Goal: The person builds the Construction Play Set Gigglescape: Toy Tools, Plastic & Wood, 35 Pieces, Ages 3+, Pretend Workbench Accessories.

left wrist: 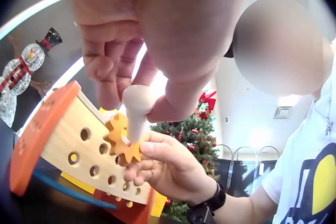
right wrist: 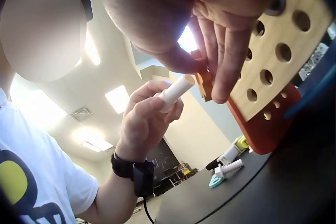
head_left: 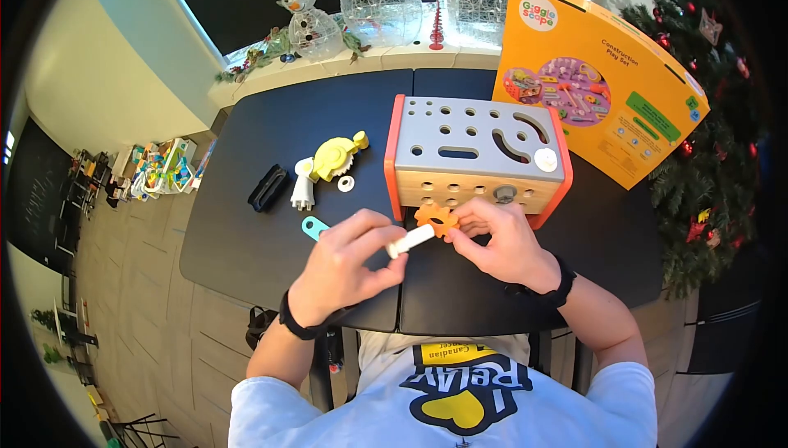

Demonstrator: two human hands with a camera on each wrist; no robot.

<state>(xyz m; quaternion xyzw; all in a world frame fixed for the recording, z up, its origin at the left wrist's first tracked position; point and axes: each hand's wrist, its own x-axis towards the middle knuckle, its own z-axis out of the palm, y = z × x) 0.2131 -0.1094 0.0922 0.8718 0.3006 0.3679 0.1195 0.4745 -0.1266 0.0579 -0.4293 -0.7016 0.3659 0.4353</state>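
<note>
My left hand (head_left: 349, 259) pinches a white peg (head_left: 412, 240) by its wider head, between thumb and fingers. The plain end of the peg points at an orange toy gear (head_left: 435, 218). My right hand (head_left: 501, 238) pinches that gear at its toothed edge and holds it tilted. In the left wrist view, the peg (left wrist: 137, 116) overlaps the centre hole of the gear (left wrist: 116, 136). Both hands are in front of the wooden toy workbench (head_left: 476, 162), which has a grey top with holes and slots and orange-red side panels.
On the table's left lie a yellow toy piece (head_left: 332, 159), a white toy piece (head_left: 303, 187), a white ring (head_left: 345, 183), a turquoise strip (head_left: 313, 227) and a black case (head_left: 268, 188). A yellow-orange box (head_left: 566, 45) stands behind the workbench. A decorated tree (head_left: 698, 119) is at right.
</note>
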